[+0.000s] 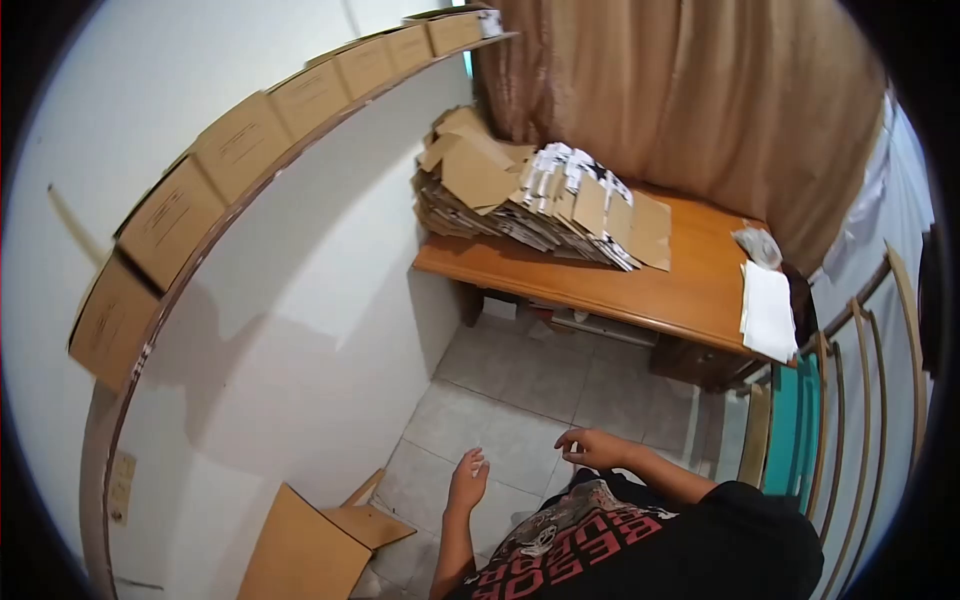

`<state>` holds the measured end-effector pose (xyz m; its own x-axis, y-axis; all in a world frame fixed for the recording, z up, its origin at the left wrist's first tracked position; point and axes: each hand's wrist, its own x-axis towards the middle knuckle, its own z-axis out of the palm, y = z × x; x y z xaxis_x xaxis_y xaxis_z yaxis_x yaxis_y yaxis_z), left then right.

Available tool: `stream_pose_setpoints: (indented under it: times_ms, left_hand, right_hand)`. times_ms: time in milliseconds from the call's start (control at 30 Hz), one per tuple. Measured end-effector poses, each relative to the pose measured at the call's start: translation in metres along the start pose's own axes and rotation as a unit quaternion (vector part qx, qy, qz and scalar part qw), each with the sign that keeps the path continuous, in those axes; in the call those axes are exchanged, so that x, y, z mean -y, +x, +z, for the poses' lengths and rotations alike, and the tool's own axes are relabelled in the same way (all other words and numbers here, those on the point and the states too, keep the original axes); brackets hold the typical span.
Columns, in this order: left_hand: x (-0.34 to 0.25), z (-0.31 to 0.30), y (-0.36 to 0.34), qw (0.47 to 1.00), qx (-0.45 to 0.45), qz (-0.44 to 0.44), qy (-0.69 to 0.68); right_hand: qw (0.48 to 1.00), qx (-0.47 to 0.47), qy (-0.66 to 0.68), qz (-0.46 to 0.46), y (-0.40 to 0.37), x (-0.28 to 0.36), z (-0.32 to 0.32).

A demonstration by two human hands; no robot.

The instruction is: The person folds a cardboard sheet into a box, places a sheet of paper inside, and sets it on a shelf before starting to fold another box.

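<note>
Both hands hang in front of my body above the tiled floor, holding nothing that I can see. My left hand [468,481] has loosely bent fingers with small gaps between them. Nearest to it is an open cardboard box [308,545] on the floor at the lower left, its flaps sticking out. Over to the right, my right hand [592,448] reaches across my front with fingers slightly curled and apart. Beyond the hands is a wooden desk [690,300], carrying a leaning stack of flattened cardboard and papers [560,205]. Neither hand touches these.
Several cardboard boxes [240,143] line a wall shelf [215,225] on the left. White paper sheets [768,310] and a clear plastic bag [758,246] lie at the desk's right end. A rail-backed wooden frame [865,350] borders the right. Brown curtain [690,100] hangs behind.
</note>
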<state>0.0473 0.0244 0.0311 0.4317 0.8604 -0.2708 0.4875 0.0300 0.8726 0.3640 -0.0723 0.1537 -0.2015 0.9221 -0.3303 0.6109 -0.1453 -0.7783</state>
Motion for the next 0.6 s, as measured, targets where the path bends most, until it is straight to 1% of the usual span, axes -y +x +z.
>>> stream_pose_setpoints:
  times_ms: [33,100,167,200,267,367,500,567,600]
  left_hand:
    - [-0.014,0.002,0.008,0.998,-0.045,0.014,-0.048]
    - [-0.025,0.019,0.017,0.998,-0.023,0.008,-0.054]
    - [-0.029,0.037,0.022,0.996,0.041,-0.002,-0.074]
    - [-0.031,0.044,0.022,0.996,0.05,0.0,-0.069]
    - [-0.035,0.061,0.025,0.988,0.148,-0.001,-0.039]
    - [-0.049,0.089,0.034,0.982,0.187,-0.009,-0.016]
    - [-0.094,0.125,0.067,0.982,0.187,0.006,0.014]
    - [-0.121,0.146,0.088,0.984,0.17,0.047,0.007]
    - [-0.137,0.156,0.098,0.985,0.167,0.046,0.011]
  right_hand:
    - [1.0,-0.018,0.011,-0.023,-0.002,-0.006,0.0]
    - [0.999,-0.032,0.016,-0.03,-0.007,-0.025,0.0]
    - [0.999,-0.02,0.023,-0.015,-0.013,-0.041,-0.003]
    - [0.999,-0.027,0.029,-0.011,-0.017,-0.047,-0.007]
    - [0.998,-0.036,0.043,-0.008,-0.025,-0.061,-0.018]
    - [0.997,-0.071,0.037,-0.012,-0.038,-0.096,-0.033]
    - [0.993,-0.095,0.066,-0.014,-0.049,-0.136,-0.068]
    - [0.993,-0.091,0.071,0.0,-0.053,-0.159,-0.092]
    - [0.993,-0.098,0.073,0.002,-0.052,-0.171,-0.103]
